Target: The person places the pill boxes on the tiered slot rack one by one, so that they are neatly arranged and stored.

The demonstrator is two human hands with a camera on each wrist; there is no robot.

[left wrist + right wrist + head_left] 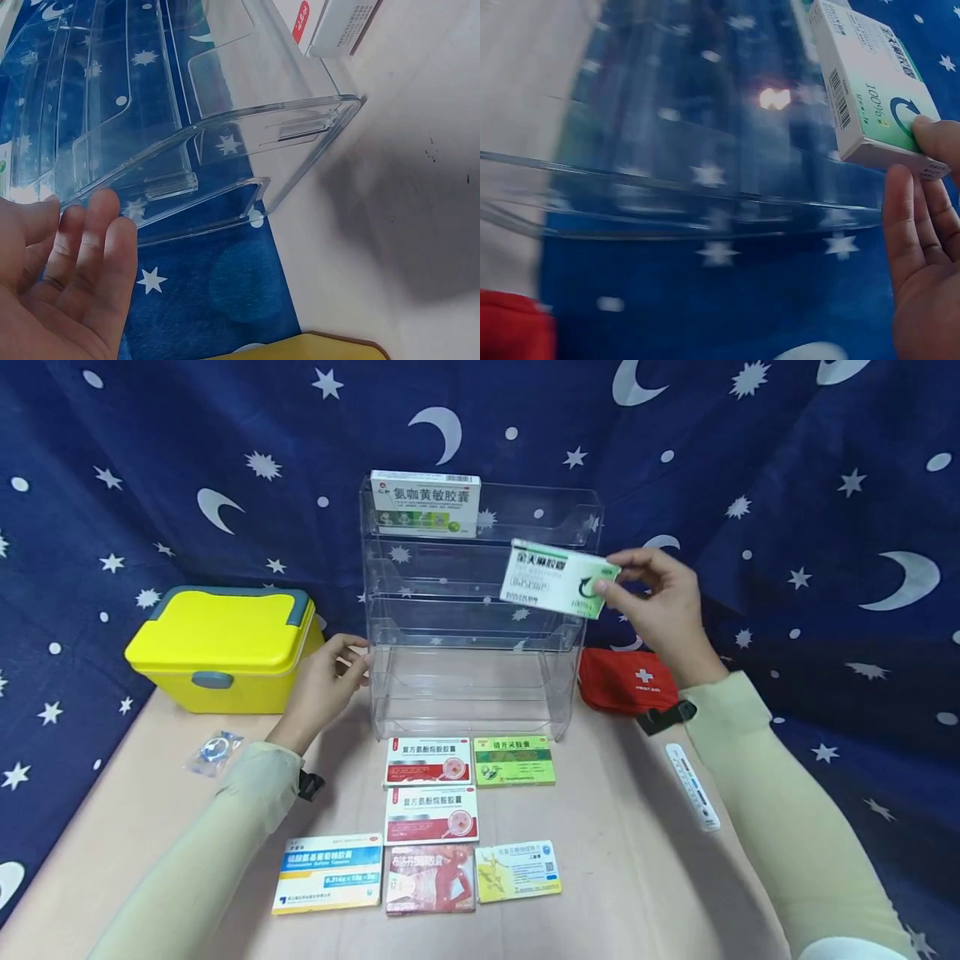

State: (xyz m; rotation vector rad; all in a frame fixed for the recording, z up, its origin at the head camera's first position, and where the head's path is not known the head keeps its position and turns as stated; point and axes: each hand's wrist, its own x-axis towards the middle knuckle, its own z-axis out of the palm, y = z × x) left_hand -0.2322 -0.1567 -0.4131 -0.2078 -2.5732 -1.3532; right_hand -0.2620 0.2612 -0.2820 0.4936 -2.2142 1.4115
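Head view shows the surface (660,860), pale and backed by a starred blue cloth (825,485), with bare room along its right side and front corners. At the back centre stands a clear rack (480,685), its tiers open to the front; one box (425,503) sits in the top tier at the left, and the lower tiers show nothing inside. A yellow case (225,647) stands left of the rack, near but apart from it, and a red pouch (626,681) lies just beside the rack's right wall. Six flat boxes (431,814) lie in rows in front of the rack, a strip of bare surface between them and its base. A thermometer (692,785) lies to the right, a small clear packet (215,752) to the left.

The left hand (330,681) rests against the rack's left edge, fingers loosely straight and touching the plastic (97,225), holding nothing. The right hand (660,602) pinches a green-and-white box (558,579) by its right end, thumb on the face (937,139), and holds it in the air in front of the rack's second tier, on the right side.
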